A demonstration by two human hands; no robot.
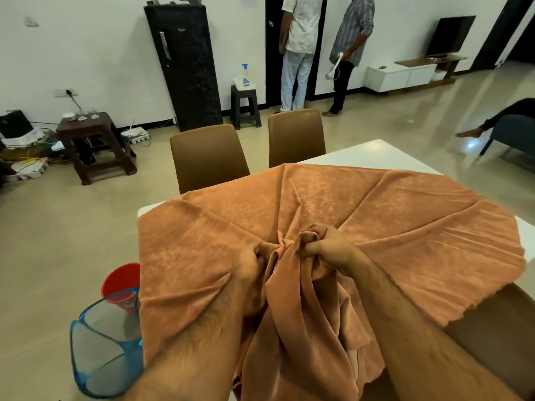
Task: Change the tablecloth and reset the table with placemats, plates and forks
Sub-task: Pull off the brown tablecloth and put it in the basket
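An orange-brown tablecloth (362, 215) lies spread over most of the white table (373, 154), with creases running out from a bunch near its middle. My right hand (327, 247) grips that bunch of cloth in a fist. Just to its left, my left hand (250, 263) pinches a fold of the same cloth. A gathered length of the cloth hangs down between my forearms over the near edge. No placemats, plates or forks are in view.
Two brown chairs (208, 154) (296, 137) stand at the table's far side, another (498, 337) at the near right. A blue mesh basket (104, 348) and a red bucket (121, 280) sit on the floor at left. Two people (301, 47) stand by the far door.
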